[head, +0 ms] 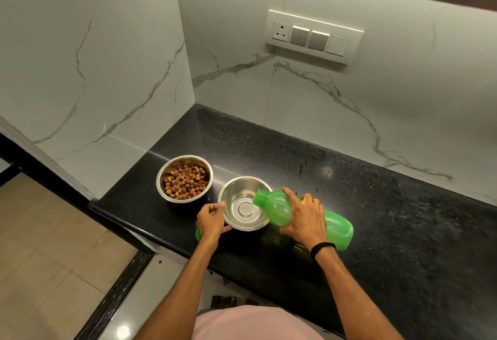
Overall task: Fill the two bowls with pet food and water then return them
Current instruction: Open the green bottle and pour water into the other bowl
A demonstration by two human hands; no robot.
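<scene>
Steel and shiny, the near bowl [236, 195] sits close to the front edge of the black counter [349, 191], with a thin stream of water [252, 202] falling into it from a tipped green bottle [337, 228]. The right hand [304, 218] is wrapped around the bottle's middle. The left hand [211, 220] grips the near bowl's left rim, a scrap of green plastic [197, 235] showing beneath it. Just beside it, toward the wall, a second bowl [161, 178] holds brown kibble [185, 179]. A switch plate [313, 35] sits on the marble wall [349, 97] behind.

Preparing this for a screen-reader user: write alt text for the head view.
A person's right hand tips a green bottle, pouring water into a steel bowl whose rim the left hand holds. Beside it on the black counter stands a second bowl of kibble.
</scene>
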